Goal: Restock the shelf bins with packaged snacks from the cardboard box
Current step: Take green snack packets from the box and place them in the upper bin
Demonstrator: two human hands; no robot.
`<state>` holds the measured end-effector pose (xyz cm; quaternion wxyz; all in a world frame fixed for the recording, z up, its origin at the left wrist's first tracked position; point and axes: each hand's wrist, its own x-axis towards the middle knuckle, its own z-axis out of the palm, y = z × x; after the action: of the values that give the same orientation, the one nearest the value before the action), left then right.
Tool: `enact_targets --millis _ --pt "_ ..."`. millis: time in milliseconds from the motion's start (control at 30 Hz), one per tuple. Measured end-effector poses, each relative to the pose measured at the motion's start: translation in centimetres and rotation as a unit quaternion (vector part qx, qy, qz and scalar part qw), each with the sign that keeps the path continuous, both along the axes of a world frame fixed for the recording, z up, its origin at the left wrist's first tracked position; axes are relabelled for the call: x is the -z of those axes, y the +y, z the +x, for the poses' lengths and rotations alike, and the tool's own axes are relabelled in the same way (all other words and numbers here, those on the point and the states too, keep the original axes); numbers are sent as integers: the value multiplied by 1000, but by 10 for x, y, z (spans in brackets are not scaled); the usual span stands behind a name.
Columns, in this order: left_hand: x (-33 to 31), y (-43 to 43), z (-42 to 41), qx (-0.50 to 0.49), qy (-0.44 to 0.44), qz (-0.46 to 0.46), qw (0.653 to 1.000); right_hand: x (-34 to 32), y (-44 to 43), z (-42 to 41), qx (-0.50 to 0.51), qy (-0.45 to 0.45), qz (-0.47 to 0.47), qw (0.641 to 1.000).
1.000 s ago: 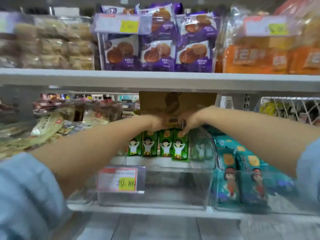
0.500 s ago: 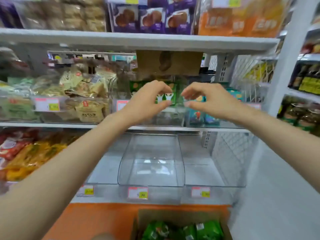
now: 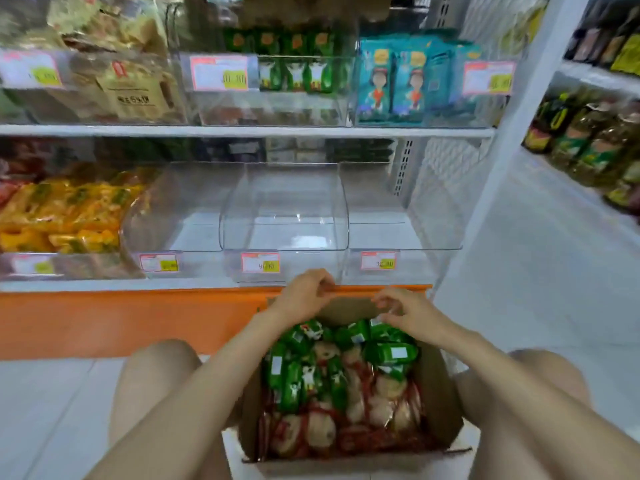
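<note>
Two bare knees [image 3: 156,362] are flanking the cardboard box [image 3: 446,403] on the floor, which is holding green snack packets [image 3: 388,353] over red-wrapped ones [image 3: 322,427]. I am seeing the left hand [image 3: 304,296] hovering at the box's far rim, fingers loosely curled and holding nothing. The right hand [image 3: 408,313] is hanging over the green packets, fingers bent; I cannot tell whether they are pinching one. Beyond, clear bins [image 3: 284,188] are standing on the lowest shelf, and shelved green packets [image 3: 294,74] are sitting in an upper bin [image 3: 270,109].
</note>
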<state>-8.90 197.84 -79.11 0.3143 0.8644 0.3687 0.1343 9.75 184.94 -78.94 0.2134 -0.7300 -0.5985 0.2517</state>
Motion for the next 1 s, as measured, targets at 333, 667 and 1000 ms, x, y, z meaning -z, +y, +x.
enact_targets --millis 333,667,1000 --pt "124 38 2 -98 186 -79 974 48 19 5 7 48 -85 995" --pt "195 46 16 -27 336 78 938 73 46 4 -33 26 -87 995" --pt "174 49 20 -40 276 -32 960 79 52 8 -14 19 -100 995"
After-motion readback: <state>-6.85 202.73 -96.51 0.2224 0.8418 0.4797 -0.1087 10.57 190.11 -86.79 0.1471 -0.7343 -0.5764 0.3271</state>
